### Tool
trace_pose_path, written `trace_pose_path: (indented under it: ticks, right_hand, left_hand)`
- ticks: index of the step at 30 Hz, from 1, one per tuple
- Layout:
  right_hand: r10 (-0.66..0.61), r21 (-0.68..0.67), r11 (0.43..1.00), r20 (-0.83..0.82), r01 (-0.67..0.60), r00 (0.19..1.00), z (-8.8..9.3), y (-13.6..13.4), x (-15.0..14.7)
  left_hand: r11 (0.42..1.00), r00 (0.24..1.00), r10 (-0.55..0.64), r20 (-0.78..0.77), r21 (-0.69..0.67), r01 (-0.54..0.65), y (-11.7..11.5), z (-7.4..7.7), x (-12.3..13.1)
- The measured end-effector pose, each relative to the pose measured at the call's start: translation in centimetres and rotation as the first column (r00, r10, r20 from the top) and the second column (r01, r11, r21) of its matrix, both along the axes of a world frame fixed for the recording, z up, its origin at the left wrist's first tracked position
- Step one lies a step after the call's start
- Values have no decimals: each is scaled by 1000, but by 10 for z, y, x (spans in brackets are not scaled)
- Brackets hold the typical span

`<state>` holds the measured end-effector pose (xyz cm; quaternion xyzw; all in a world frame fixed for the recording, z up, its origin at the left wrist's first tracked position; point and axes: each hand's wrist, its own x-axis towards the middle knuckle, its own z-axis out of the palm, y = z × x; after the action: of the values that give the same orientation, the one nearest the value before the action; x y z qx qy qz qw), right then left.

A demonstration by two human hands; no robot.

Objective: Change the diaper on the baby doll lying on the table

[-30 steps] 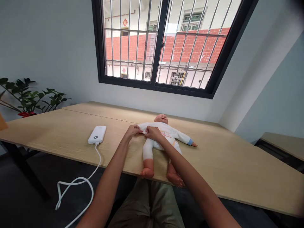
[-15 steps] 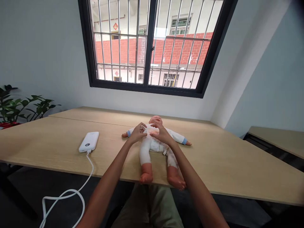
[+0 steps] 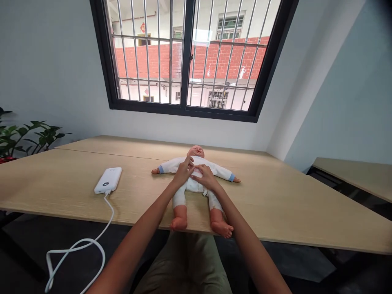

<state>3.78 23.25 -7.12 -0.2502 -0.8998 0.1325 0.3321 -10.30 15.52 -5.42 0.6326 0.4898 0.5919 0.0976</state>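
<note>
A baby doll [image 3: 196, 186] in a white suit [image 3: 173, 165] lies on its back at the middle of the counter [image 3: 290, 208]. Its head points to the far side, its arms are spread left and right, and its bare feet reach the near edge. The left hand [image 3: 183, 173] rests on the doll's chest with its fingers [image 3: 189, 164] bent and drawn close together on the cloth. The right hand [image 3: 206, 178] lies just beside it on the belly, fingers [image 3: 198, 172] pointing left and touching the suit. Whether either hand pinches the cloth I cannot tell. To the left, well apart from the doll, a white power bank [image 3: 108, 180] lies flat, and its cable [image 3: 76, 250] hangs off the near edge in loops. A plant [image 3: 29, 136] stands at the far left.
</note>
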Motion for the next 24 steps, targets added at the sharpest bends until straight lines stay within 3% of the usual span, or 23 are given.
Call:
trace_pose_path:
  ticks: [5,10,14,17,20,22,24]
  right_hand:
    - [17,-37,999,-68,-20,998,-2,2,1]
    - [12,-25,1000,-55,-13,998,-1,2,0]
    - [0,-59,998,-59,-4,998,-2,1,0]
    - [43,-176,982,-123,-64,991,-1,2,0]
    - [53,-394,898,-344,-196,937,5,7,2]
    - [-47,-488,843,-490,-228,870,9,12,6]
    - [-201,-528,832,-572,-170,795,11,18,11]
  left_hand:
    - [970,967,207,146,98,-223,0,0,-3]
    - [986,978,161,-135,-9,-164,-1,-4,2]
    - [984,962,143,-233,-67,-162,-3,-5,3]
    - [982,955,109,-276,-119,-147,-5,-3,0]
    - [986,972,56,-227,-142,-90,-8,-2,-5]
    - [990,991,76,-113,-106,-88,-9,-2,-9]
    - [985,986,164,-41,-45,-166,-8,-3,-14]
